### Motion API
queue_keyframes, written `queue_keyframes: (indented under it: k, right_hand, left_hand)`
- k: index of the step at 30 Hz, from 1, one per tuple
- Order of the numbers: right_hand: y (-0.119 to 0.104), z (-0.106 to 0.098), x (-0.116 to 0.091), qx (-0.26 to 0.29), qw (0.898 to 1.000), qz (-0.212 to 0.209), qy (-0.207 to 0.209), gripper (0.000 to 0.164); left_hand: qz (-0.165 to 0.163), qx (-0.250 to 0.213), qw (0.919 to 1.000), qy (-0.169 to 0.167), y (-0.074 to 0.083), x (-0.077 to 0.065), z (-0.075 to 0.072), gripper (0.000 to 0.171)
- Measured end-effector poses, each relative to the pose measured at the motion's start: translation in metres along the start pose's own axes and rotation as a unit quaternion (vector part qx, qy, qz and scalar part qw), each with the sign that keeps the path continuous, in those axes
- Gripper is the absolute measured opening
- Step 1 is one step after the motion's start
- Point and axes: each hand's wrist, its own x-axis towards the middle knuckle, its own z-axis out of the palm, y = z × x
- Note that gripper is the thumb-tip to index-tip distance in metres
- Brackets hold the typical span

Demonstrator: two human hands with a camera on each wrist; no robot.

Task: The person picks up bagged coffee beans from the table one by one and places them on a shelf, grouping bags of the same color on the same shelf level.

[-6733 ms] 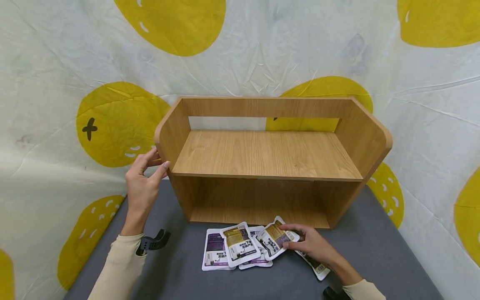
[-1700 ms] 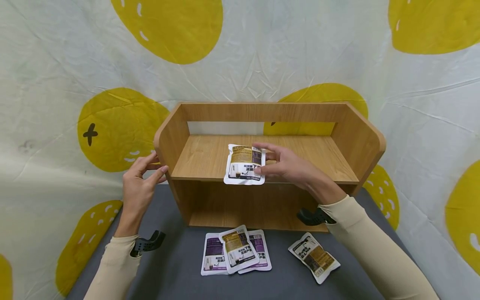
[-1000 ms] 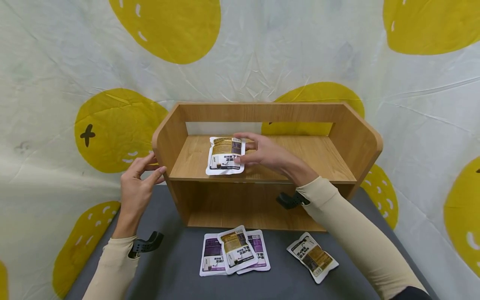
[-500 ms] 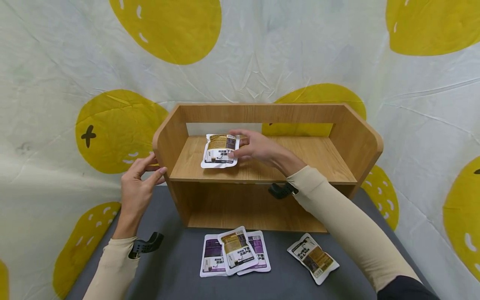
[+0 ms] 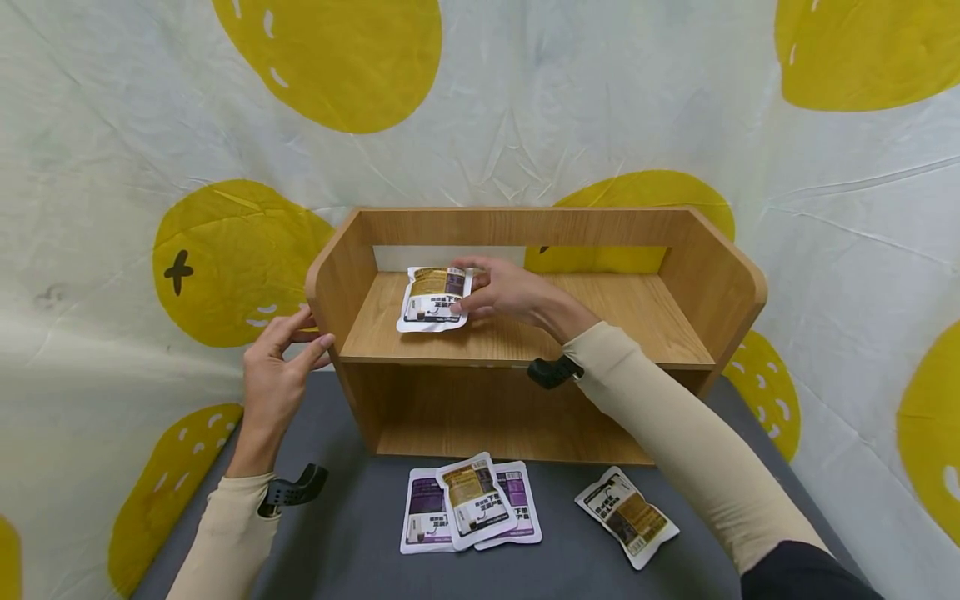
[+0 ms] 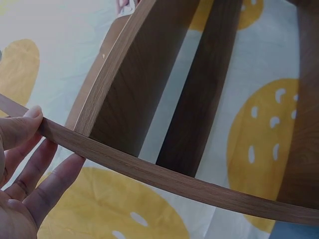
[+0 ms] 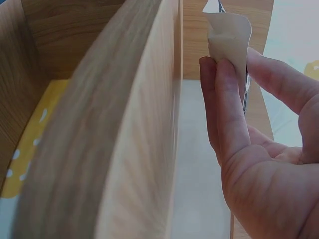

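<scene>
Pinching; right hand (image 5: pixel 504 292): rectangular pouch (image 5: pixel 431 298); left hand (image 5: pixel 279 368): wood-grain shelf (image 5: pixel 465 400)

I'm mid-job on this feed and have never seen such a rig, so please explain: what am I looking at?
No machine here, just a person's bare hands. The wide view is filmed from the head, the two closer ones from each wrist. The left hand grips a brown wooden shelf at its side. The right hand pinches a flat golden pouch with white edges over the upper tier. On the grey surface, a flat purple pouch and its twin lie partly under a golden one; another golden one lies apart.
</scene>
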Motion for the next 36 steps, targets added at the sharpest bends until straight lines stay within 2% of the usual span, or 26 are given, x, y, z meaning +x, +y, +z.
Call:
queue_keyframes:
  k: [12,19,23,30,36]
  right_hand:
    - [-0.001,0.004,0.012,-0.026,1.000,0.014,0.002,0.085]
    - [0.000,0.008,0.019,-0.024,1.000,0.018,0.003,0.085]
    - [0.000,0.011,0.021,-0.020,1.000,0.021,0.001,0.084]
    - [-0.001,0.012,0.024,-0.046,0.998,0.035,0.002,0.084]
    - [0.000,0.013,0.027,-0.040,0.998,0.042,0.001,0.084]
  left_hand:
    - [-0.003,0.002,1.0000,-0.002,0.000,0.000,0.000,0.053]
    - [-0.006,0.007,1.0000,-0.003,-0.001,0.000,0.000,0.053]
    - [-0.006,0.010,0.9999,-0.003,0.000,0.000,0.000,0.053]
    - [-0.006,0.007,1.0000,-0.003,0.000,0.000,0.000,0.054]
    - [-0.007,0.006,1.0000,-0.004,0.000,0.000,-0.001,0.053]
